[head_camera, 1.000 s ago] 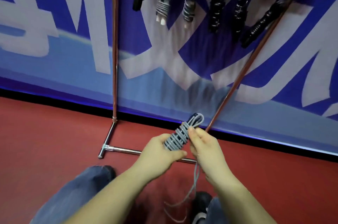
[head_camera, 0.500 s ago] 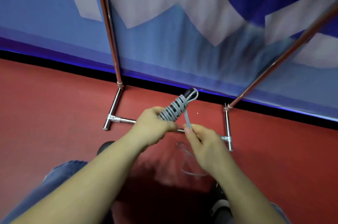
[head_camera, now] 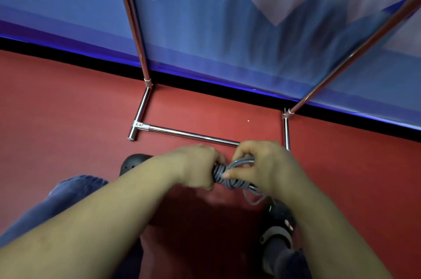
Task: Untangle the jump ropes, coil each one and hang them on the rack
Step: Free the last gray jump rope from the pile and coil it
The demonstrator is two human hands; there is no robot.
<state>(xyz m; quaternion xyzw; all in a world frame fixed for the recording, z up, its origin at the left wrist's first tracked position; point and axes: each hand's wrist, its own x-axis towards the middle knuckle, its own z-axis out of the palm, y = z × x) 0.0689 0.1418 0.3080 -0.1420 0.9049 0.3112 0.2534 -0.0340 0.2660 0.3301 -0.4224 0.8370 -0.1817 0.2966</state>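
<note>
A grey jump rope (head_camera: 230, 176) is wound into a tight coil between my two hands, low over the red floor. My left hand (head_camera: 196, 166) grips the coil's left end, which is hidden in the fist. My right hand (head_camera: 262, 165) curls round the right side, thumb pressed on the windings, pinching the cord. A short loose loop of cord hangs below my right hand. The chrome rack (head_camera: 186, 134) stands just beyond my hands; only its base bar and two uprights show, and its hanging rail is out of view.
A blue and white banner (head_camera: 227, 28) hangs behind the rack along the wall. My dark shoes (head_camera: 134, 162) and blue trouser legs stand on the red floor (head_camera: 68, 108) below my arms.
The view has tilted down, so the ropes hanging on the rack left the frame. My hands dropped lower and closer together, and the long trailing cord is now mostly wound onto the coil.
</note>
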